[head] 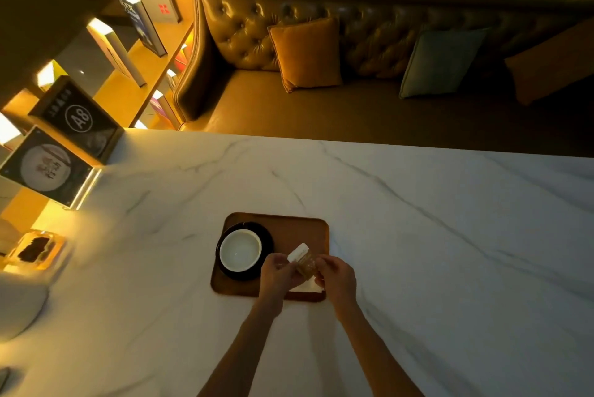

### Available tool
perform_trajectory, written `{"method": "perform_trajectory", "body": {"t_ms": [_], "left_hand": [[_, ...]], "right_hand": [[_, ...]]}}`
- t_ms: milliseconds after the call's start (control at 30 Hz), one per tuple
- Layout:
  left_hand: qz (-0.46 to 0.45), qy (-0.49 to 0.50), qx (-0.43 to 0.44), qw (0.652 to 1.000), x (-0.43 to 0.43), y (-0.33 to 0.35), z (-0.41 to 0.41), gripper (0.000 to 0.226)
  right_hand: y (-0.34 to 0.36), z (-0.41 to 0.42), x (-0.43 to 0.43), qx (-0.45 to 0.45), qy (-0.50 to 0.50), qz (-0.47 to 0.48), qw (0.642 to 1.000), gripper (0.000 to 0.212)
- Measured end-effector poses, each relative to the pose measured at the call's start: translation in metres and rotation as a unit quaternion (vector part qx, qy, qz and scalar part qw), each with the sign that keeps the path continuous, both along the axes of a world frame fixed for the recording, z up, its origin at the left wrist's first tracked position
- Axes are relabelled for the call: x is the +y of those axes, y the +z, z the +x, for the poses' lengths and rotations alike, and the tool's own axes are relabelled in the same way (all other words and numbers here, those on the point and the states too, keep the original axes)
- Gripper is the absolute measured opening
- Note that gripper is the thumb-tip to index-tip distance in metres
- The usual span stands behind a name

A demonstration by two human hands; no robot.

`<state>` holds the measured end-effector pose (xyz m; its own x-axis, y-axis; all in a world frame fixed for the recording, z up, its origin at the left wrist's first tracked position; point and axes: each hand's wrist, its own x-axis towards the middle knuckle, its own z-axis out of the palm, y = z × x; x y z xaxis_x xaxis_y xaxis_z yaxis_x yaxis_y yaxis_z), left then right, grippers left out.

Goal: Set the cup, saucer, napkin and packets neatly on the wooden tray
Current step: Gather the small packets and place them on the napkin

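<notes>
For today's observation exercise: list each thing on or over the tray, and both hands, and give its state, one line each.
Tray: flat on the table, holding the set.
Saucer: dark, on the tray's left part.
Cup: upright on the saucer, looks empty.
Napkin: white, flat on the tray, partly hidden by the hands.
Packets: held above the tray, not yet laid down.
Left hand: fingers pinching the packets.
Right hand: fingers on the packets too.

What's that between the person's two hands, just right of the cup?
In the head view, the packets, one white and one brownish, sit between the left hand and right hand, both pinching them above the wooden tray.
</notes>
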<state>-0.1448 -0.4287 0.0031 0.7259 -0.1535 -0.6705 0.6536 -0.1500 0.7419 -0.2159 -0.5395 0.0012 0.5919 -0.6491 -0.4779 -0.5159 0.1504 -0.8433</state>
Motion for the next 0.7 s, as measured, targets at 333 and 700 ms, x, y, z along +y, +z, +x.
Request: {"method": "perform_trajectory", "body": {"t_ms": [333, 700], "left_hand": [[0.100, -0.017, -0.049, 0.994, -0.032, -0.052, 0.039, 0.031], [0.217, -0.073, -0.041, 0.973, -0.052, -0.091, 0.062, 0.014]], "right_hand": [[-0.052, 0.078, -0.046, 0.085, 0.154, -0.088, 0.980, 0.020], [-0.091, 0.102, -0.045, 0.127, 0.175, -0.195, 0.957, 0.020]]}}
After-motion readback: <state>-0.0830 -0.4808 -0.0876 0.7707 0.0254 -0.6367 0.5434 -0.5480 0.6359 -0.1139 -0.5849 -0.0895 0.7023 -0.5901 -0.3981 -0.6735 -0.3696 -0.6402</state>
